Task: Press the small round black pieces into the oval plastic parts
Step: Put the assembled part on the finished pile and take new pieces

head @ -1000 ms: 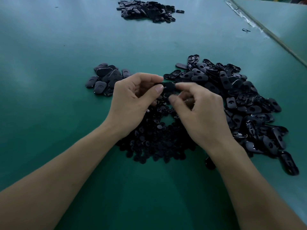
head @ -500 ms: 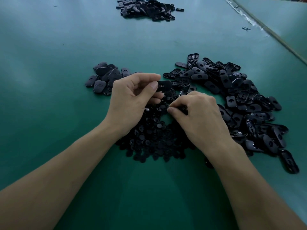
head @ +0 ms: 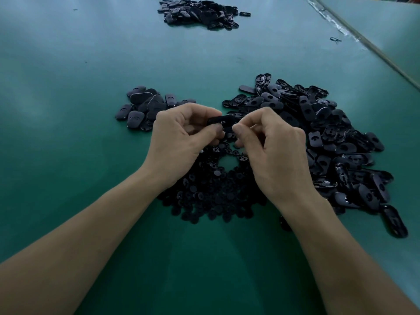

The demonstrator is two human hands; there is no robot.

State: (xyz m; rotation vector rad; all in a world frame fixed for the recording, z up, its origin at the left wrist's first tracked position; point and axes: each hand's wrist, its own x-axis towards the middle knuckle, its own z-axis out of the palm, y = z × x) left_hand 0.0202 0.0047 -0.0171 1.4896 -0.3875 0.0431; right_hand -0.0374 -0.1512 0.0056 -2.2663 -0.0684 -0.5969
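My left hand (head: 179, 142) pinches one oval plastic part (head: 221, 120) between thumb and curled fingers, above the pile of small round black pieces (head: 211, 194) at mid-bench (head: 68, 133). My right hand (head: 275, 151) pinches thumb to forefinger at the part's end; whether it holds a piece, I cannot tell.

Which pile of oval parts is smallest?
The small pile beside the left hand; the right pile and far pile hold many more.

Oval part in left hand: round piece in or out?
Cannot tell: left hand pinches the oval part; right hand curls at its end, hiding that spot.
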